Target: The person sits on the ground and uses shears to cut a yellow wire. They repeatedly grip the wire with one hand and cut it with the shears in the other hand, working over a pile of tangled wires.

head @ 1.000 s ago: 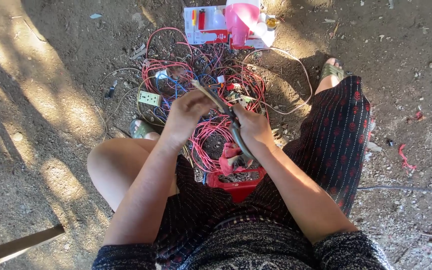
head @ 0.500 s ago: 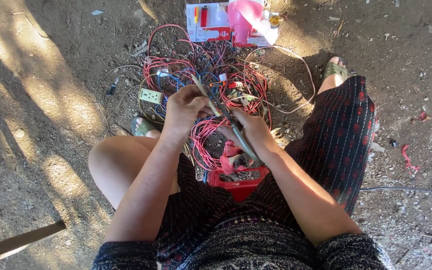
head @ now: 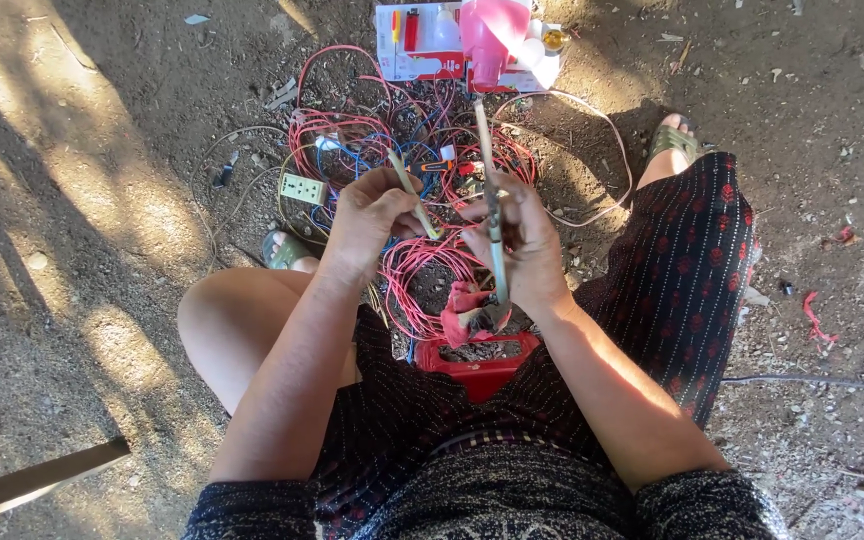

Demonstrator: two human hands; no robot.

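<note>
We see the left hand (head: 370,215) closed around a thin pale cable (head: 412,192), fingers curled and the thumb pinching it, so that the cable slants up and away from the knuckles. Just beside it, the right hand (head: 517,245) grips a long pale tool (head: 490,195) in a fist; the tool runs lengthwise through the hand, its tip pointing away from us and its lower end showing below the palm. Beneath both hands lies a tangle of red and blue wires (head: 382,140) on the dirt, with a pale socket plate (head: 303,188) left of the left hand. Nearer us, under the right wrist, sits a red tray (head: 477,370). Beyond the wires we see a pink funnel (head: 492,25).
</note>
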